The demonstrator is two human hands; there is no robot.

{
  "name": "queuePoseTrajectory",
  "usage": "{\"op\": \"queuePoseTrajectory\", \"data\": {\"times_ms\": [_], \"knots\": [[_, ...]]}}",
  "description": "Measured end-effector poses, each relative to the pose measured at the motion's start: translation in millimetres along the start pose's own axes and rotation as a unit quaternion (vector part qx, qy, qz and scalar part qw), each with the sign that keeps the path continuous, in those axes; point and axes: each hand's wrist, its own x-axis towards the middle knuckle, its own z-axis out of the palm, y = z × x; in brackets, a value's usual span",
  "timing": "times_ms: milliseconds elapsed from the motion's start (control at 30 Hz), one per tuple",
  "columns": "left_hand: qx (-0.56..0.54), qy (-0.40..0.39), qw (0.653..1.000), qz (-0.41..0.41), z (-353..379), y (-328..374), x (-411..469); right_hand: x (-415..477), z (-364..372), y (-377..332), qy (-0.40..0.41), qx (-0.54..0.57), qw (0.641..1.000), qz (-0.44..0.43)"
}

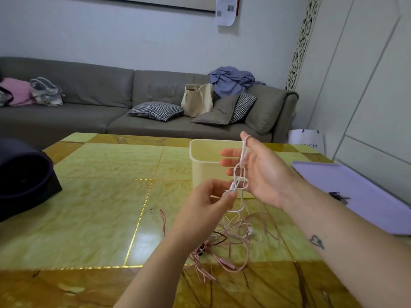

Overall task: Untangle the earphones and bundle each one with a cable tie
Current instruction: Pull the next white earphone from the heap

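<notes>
A white earphone cable (241, 172) is looped over the index fingertip and across the palm of my right hand (260, 172), whose fingers are spread and nearly straight above the table. My left hand (209, 196) pinches the lower loops of this white cable just below the right palm. The white cable trails down into a tangle of pink earphone cables (233, 241) lying on the yellow table (100, 196). Dark cable ties (338, 196) lie on a lilac tray (367, 192) at the right.
A cream plastic bin (204, 161) stands just behind my hands. A dark rolled object (24, 178) sits at the table's left edge. A grey sofa (89, 112) with cushions and bags runs behind the table.
</notes>
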Motion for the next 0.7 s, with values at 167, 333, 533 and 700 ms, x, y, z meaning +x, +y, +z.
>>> {"op": "queuePoseTrajectory", "data": {"times_ms": [167, 333, 533, 700], "knots": [[-0.222, 0.043, 0.974, -0.031, -8, 8, 4, -7, -6, 9, -0.079, -0.075, 0.994, 0.007], [-0.442, 0.098, 0.891, -0.027, -17, 14, 10, -6, -11, 45, -0.135, -0.29, 0.947, 0.018], [-0.464, 0.234, 0.853, -0.034, -39, 9, 15, 8, -35, 61, 0.012, -0.432, 0.902, -0.003], [-0.436, 0.316, 0.842, -0.012, -56, 10, 17, 25, -67, 63, 0.155, -0.462, 0.873, -0.028]]}}
